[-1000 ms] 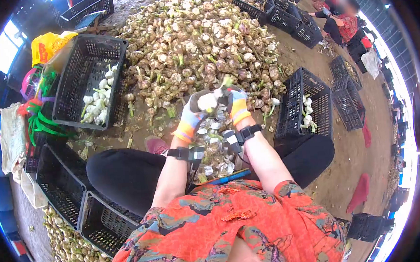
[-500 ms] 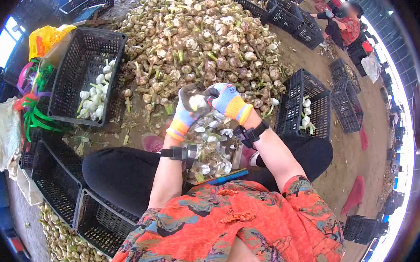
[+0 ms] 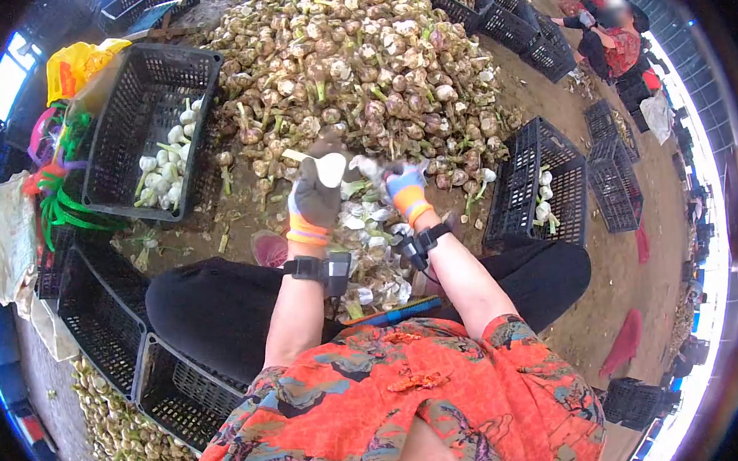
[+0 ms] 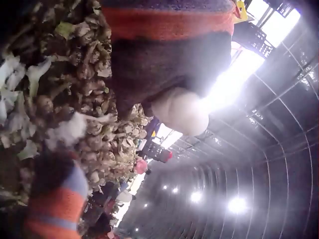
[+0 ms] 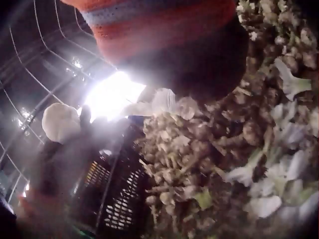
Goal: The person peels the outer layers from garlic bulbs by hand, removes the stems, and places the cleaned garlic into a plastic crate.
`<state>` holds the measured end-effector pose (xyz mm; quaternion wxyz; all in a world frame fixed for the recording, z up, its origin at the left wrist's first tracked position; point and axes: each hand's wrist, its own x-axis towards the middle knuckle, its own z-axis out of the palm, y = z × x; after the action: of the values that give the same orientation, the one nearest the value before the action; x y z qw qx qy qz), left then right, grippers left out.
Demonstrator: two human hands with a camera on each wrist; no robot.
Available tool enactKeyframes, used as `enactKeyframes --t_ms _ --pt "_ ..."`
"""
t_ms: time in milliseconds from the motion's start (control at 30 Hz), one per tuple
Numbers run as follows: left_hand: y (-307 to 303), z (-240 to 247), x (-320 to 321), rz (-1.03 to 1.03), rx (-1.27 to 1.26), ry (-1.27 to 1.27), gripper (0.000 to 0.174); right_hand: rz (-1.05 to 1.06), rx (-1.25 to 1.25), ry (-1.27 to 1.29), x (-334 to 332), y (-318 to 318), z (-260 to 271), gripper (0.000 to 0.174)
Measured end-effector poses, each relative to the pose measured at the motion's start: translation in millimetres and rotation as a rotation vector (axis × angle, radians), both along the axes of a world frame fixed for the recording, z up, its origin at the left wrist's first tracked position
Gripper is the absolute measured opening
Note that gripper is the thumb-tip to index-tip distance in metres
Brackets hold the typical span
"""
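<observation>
My left hand (image 3: 318,183), in a grey glove with an orange cuff, grips a white peeled garlic bulb (image 3: 331,167) and holds it up; the left wrist view shows the bulb (image 4: 180,112) bulging out of the glove. A short way to its right, my right hand (image 3: 397,179), in a blue and orange glove, pinches a scrap of white garlic skin (image 5: 164,102). Both hands hover over the near edge of a big pile of unpeeled garlic (image 3: 352,64). Loose white skins (image 3: 374,255) lie heaped on the ground between my knees.
A black crate (image 3: 121,118) with peeled garlic stands at the left, and another black crate (image 3: 522,197) with a few bulbs at the right. More crates sit at my lower left and beyond the pile. Another person (image 3: 609,38) sits at the far right.
The hands, which worked together on one bulb, have parted: the left hand has lifted the bulb up and left, and the right hand has pulled away with skin.
</observation>
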<state>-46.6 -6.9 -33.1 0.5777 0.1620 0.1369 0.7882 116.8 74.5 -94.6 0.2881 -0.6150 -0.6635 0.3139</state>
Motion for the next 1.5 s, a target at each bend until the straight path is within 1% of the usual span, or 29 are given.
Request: enactKeyframes --t_ms 33,67,100,133,167,200,233,267,300,367,433,500,567,600,633,667,700,767,800,833,900,967,1033,1067,1100,1167,1233,1267,1500 --pt "-1 2 -1 0.018 -0.006 -0.136 0.040 0.095 -0.135 -0.248 3 -11 -4 0.020" --pt "-4 12 -3 0.032 -0.033 -0.244 0.038 0.375 -0.233 -0.458 8 -20 -26 0.023" --pt "-1 2 -12 0.084 -0.056 -0.252 0.037 1.064 -0.193 -0.952 1 -27 -41 0.029" --pt "7 -24 -32 0.136 -0.043 -0.211 0.036 0.955 -0.320 -0.843 14 -34 -50 0.031" --pt "9 -23 -46 0.300 -0.030 -0.272 0.039 0.843 -0.441 -0.732 16 -41 -30 0.032" --pt "13 -20 -72 0.423 -0.170 -0.212 0.061 0.577 -0.418 -0.668 16 -27 -61 0.034" --pt "-4 -29 -104 -0.072 0.284 -0.790 0.076 0.312 -0.239 -0.591 14 -14 -77 0.033" --pt "-8 -17 -122 0.036 0.274 -0.266 0.084 0.262 -0.329 -0.520 6 9 -72 0.040" --pt "-7 -11 -118 0.378 0.109 -0.262 0.081 0.226 -0.145 -0.399 0 24 -84 0.035" --pt "1 7 -107 0.586 -0.148 -0.392 0.074 0.241 -0.150 -0.414 -23 57 -82 0.042" --pt "8 -10 -91 0.517 -0.257 -0.279 0.060 0.242 -0.211 -0.467 -44 81 -95 0.047" --pt "13 -36 -65 0.375 -0.458 -0.065 0.051 0.359 -0.528 -0.650 -55 100 -97 0.052" --pt "18 -60 -42 0.318 -0.616 0.259 0.045 0.407 -0.454 -0.726 -55 106 -115 0.051" --pt "20 -81 -34 0.309 -0.600 0.489 0.046 0.305 -0.299 -0.559 -50 99 -140 0.049" --pt "22 -110 -29 0.297 -0.573 0.718 0.048 0.235 -0.436 -0.210 -47 95 -147 0.042" --pt "23 -153 -31 0.239 -0.556 0.988 0.054 0.170 -0.714 0.355 -46 80 -126 0.036" --pt "28 -151 -22 0.141 -0.574 0.639 0.060 0.085 -0.964 0.933 -47 58 -92 0.031" --pt "28 -116 -5 0.181 -0.408 0.759 0.064 0.549 -0.426 0.803 -45 29 -65 0.020" --pt "27 -110 -5 0.177 -0.398 0.764 0.064 0.168 -0.828 1.312 -52 13 -50 0.016" --pt "25 -102 -6 0.206 -0.351 0.816 0.063 0.169 -0.814 1.319 -51 11 -42 0.016" --pt "22 -83 -1 0.231 -0.280 0.874 0.062 0.174 -0.634 0.995 -46 12 -33 0.016" --pt "20 -65 7 0.241 -0.290 0.698 0.059 0.217 -0.575 0.965 -43 14 -29 0.017" --pt "15 -52 10 0.274 -0.261 0.677 0.056 0.412 -0.086 0.590 -40 7 -10 0.026" --pt "13 -51 8 0.357 -0.238 0.929 0.056 0.517 0.173 0.342 -40 5 1 0.024" --pt "12 -49 7 0.449 -0.210 1.181 0.055 0.511 0.052 0.197 -40 2 12 0.024" --pt "11 -56 8 0.440 -0.201 1.113 0.055 0.288 -0.409 0.808 -41 -12 36 0.024" --pt "13 -63 5 0.322 -0.226 0.806 0.056 0.309 -0.380 0.891 -36 -20 53 0.019" --pt "6 -39 11 0.263 -0.211 0.727 0.059 0.320 -0.368 0.971 -32 -22 58 0.013" --pt "-1 -13 12 0.089 -0.138 0.529 0.061 0.372 -0.495 1.117 -13 -24 78 0.019"
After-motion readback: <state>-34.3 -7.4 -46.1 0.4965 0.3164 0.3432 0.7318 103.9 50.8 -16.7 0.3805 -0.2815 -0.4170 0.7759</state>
